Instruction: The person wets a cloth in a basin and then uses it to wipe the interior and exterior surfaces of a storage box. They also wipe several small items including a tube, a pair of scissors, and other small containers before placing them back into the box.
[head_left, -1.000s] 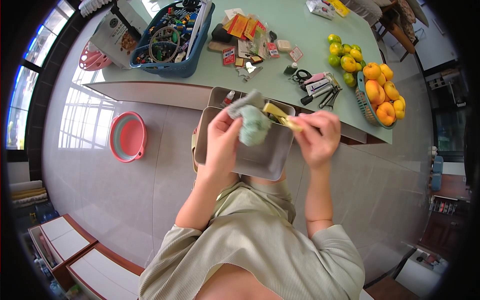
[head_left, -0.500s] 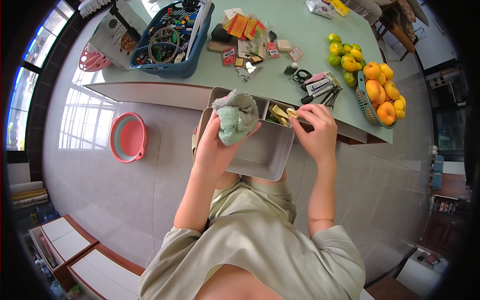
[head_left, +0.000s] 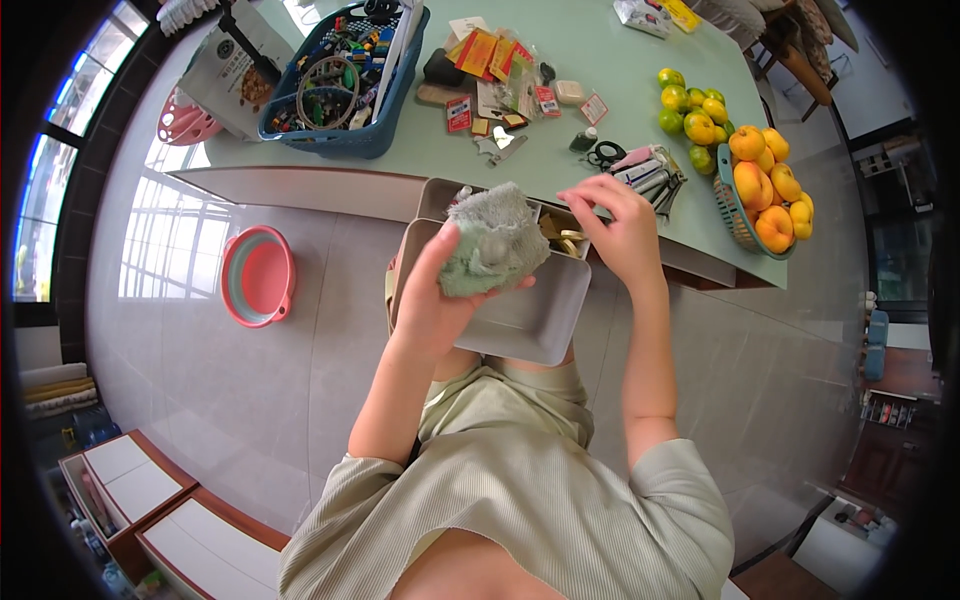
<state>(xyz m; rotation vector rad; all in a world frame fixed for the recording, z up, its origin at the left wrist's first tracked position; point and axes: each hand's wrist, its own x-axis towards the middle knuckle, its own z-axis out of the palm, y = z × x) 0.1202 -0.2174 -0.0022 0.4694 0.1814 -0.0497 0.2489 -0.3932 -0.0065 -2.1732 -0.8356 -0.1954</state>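
A crumpled grey-green cloth (head_left: 492,245) rests in my left hand (head_left: 432,290), its fingers and thumb closed around it from below and the left. Beneath it is a grey divided tray (head_left: 530,310), whose large near compartment is partly covered by the cloth and hand. In a small compartment at the tray's far right lie several pale yellow pieces (head_left: 570,238), their kind unclear. Just above that compartment hovers my right hand (head_left: 620,225), its fingers stretched leftward and slightly blurred, with nothing visible in them.
The pale green table (head_left: 590,60) holds a blue basket (head_left: 350,140) of small parts, paper packets (head_left: 490,55), black scissors (head_left: 604,154), tubes (head_left: 640,172), green-yellow citrus (head_left: 698,125) and a basket of orange fruit (head_left: 750,195). A pink basin (head_left: 262,280) stands on the floor at left.
My right hand has let go of a yellow piece, which now lies in the small compartment, and has risen slightly leftward. The cloth in my left hand has shifted right and turned.
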